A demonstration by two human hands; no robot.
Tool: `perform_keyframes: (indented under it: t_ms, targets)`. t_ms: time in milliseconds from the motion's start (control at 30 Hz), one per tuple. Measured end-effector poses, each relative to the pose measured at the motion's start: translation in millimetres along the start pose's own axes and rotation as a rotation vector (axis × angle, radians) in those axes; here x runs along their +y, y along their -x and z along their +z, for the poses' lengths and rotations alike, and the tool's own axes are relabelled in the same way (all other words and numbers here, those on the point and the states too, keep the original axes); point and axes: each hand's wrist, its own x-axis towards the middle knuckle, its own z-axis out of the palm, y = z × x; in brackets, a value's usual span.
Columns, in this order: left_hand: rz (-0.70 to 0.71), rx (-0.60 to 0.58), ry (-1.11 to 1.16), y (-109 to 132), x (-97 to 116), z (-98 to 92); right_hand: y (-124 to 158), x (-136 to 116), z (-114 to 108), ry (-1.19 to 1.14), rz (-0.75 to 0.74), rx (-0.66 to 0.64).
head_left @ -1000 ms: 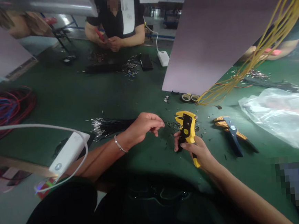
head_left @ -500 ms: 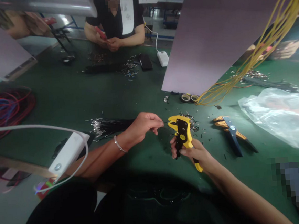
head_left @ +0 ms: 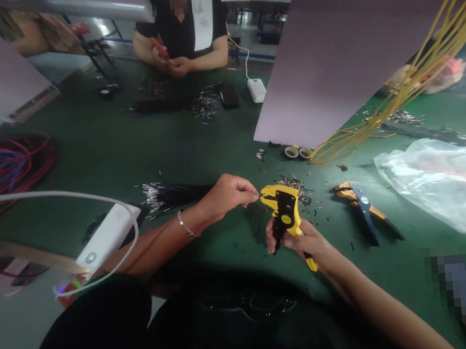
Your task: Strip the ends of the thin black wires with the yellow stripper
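The right hand (head_left: 305,240) grips a yellow self-adjusting wire stripper (head_left: 284,207), its fingers clamped around the handles, with the tool's nose pointing left. The left hand (head_left: 228,193) has its fingers (head_left: 247,189) pinched together on a thin wire (head_left: 257,196). The wire lies almost level, running rightward to the stripper's nose; whether it enters the jaws is too small to tell. The left hand is the nearer to that nose, while the right hand sits below the tool's head. Compared with the frame a second ago, the gap between the left fingers and the stripper has closed, and the tool has swung from nearly upright to leaning toward the left hand.

Left of the stripper lies a bundle of black wires with bare silver tips (head_left: 174,194). Just above it is a scatter of cut wire bits (head_left: 292,186) on the green desk (head_left: 94,153). To its right are a blue-and-orange wire stripper (head_left: 363,210) and a clear plastic bag (head_left: 431,186). Well beyond it, a co-worker (head_left: 182,44) holds a red tool (head_left: 160,48).
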Motion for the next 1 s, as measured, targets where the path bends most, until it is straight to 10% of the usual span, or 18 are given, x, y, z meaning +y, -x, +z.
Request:
perform_keyframes:
  t_ms: [1000]
  targets:
    - [0.027, -0.023, -0.074, 4.0, 9.1, -1.0, 0.6, 1.0, -1.3, 0.106, -0.003, 0.016]
